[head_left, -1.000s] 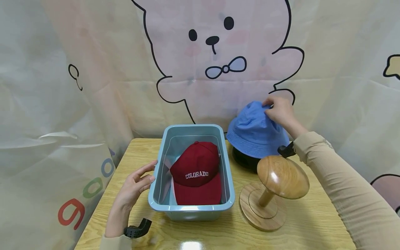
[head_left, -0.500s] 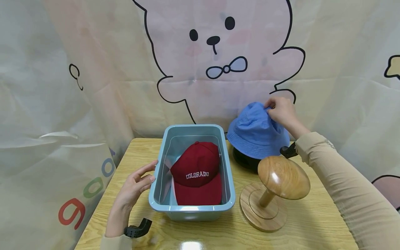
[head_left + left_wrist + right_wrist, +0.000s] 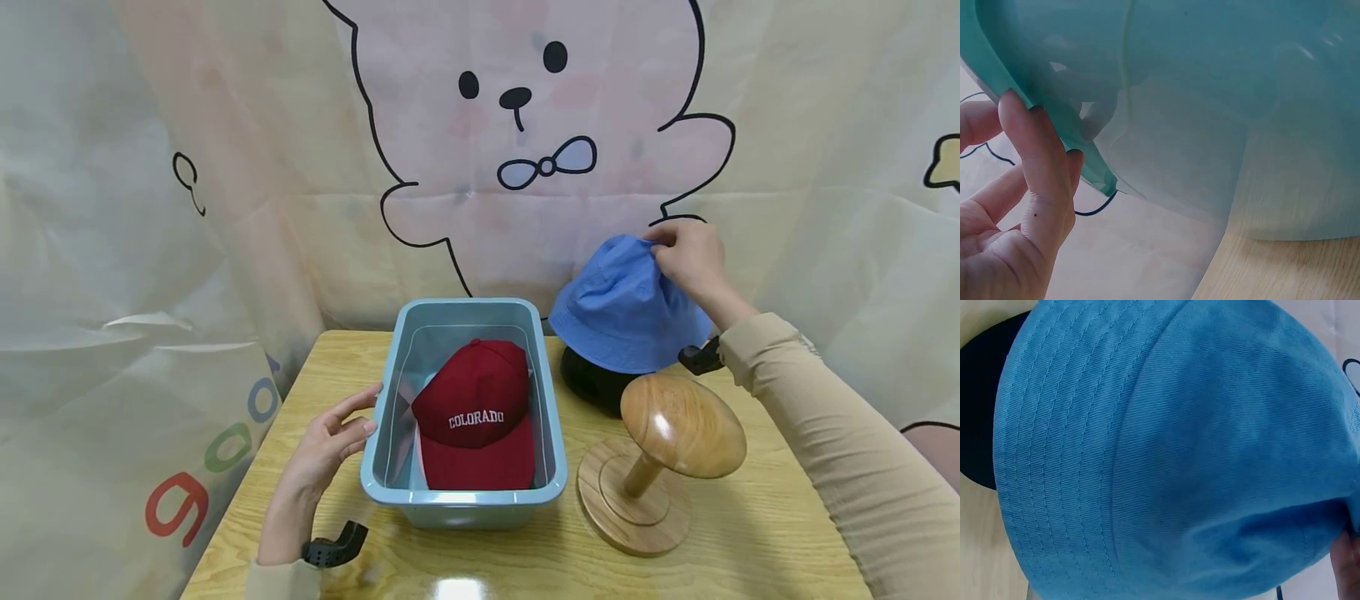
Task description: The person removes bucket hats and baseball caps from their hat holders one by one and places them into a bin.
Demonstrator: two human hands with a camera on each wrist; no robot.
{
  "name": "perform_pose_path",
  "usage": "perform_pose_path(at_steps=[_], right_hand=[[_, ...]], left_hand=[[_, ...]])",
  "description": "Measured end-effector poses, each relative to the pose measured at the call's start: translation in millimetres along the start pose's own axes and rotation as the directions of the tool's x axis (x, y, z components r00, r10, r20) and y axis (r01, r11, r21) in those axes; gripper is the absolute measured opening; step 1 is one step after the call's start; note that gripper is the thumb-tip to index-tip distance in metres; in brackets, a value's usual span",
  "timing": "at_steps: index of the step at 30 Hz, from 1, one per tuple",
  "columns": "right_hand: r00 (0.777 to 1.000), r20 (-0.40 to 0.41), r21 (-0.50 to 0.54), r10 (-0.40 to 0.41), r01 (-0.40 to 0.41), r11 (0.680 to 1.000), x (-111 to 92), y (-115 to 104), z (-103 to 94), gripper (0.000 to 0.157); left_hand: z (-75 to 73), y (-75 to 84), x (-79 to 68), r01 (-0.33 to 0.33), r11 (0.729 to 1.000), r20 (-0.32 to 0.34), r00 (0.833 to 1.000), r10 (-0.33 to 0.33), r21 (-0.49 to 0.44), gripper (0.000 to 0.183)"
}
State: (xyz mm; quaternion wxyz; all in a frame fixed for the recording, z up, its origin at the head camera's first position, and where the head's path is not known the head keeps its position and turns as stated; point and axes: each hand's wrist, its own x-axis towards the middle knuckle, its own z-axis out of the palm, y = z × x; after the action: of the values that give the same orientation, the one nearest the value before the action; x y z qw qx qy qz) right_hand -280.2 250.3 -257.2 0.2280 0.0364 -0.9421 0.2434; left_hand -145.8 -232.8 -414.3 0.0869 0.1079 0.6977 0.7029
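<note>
At the back right, my right hand (image 3: 692, 257) pinches the crown of a blue bucket hat (image 3: 626, 312). The hat's stitched brim fills much of the right wrist view, where only a bit of the fingers (image 3: 1346, 562) shows. Beneath the hat is a black rounded thing (image 3: 592, 382), mostly hidden; its kind cannot be told. My left hand (image 3: 322, 450) touches the left side of a light blue plastic bin (image 3: 553, 442) with extended fingers, and its fingertips meet the bin's rim (image 3: 1054, 119) in the left wrist view. Inside the bin lies a dark red COLORADO baseball cap (image 3: 480, 408).
A wooden hat stand (image 3: 678, 429) with a domed top and round base stands right of the bin, in front of the blue hat. Everything is on a wooden table (image 3: 757, 533). A printed cloth backdrop (image 3: 337, 250) hangs behind and to the left.
My right hand has moved slightly up and right, and the blue bucket hat has risen with it, uncovering more of the black thing. My left hand stays at the bin.
</note>
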Motion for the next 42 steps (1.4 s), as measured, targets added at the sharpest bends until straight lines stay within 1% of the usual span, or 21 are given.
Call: perform_pose_path(at_steps=[6,13,18,23,31,38,42], right_hand=[[0.999,-0.034,-0.003,0.014,-0.014,1.000,0.9,-4.1,-6.5,0.027],[0.999,-0.035,0.008,0.028,-0.028,1.000,-3.2,-6.5,-13.4,0.026],[0.999,-0.041,-0.005,0.025,-0.026,1.000,-4.8,-9.7,-19.5,0.026],[0.998,-0.042,0.009,0.038,-0.038,0.999,-6.4,-14.8,-26.1,0.025],[0.997,-0.078,0.023,-0.003,0.005,1.000,-8.1,-23.6,-31.7,0.022],[0.991,-0.126,0.037,-0.043,0.048,0.998,-13.8,-38.7,-34.5,0.019],[0.988,-0.140,0.057,-0.065,0.074,0.996,-17.4,-47.2,-35.0,0.018]], left_hand=[[0.1,1.9,2.1,-0.001,1.000,0.000,1.000,0.001,0.011,0.053],[1.0,0.5,1.1,0.008,1.000,-0.007,1.000,-0.008,0.010,0.053],[0.9,-0.3,0.7,0.007,1.000,-0.009,1.000,-0.007,0.017,0.053],[0.8,-0.7,1.0,0.002,1.000,-0.004,1.000,-0.002,0.010,0.054],[1.0,-0.2,0.3,0.004,1.000,-0.006,1.000,-0.004,0.016,0.053],[0.4,-0.4,0.5,0.006,1.000,-0.003,1.000,-0.006,0.009,0.053],[0.2,0.3,1.3,0.008,1.000,-0.002,1.000,-0.008,0.004,0.053]])
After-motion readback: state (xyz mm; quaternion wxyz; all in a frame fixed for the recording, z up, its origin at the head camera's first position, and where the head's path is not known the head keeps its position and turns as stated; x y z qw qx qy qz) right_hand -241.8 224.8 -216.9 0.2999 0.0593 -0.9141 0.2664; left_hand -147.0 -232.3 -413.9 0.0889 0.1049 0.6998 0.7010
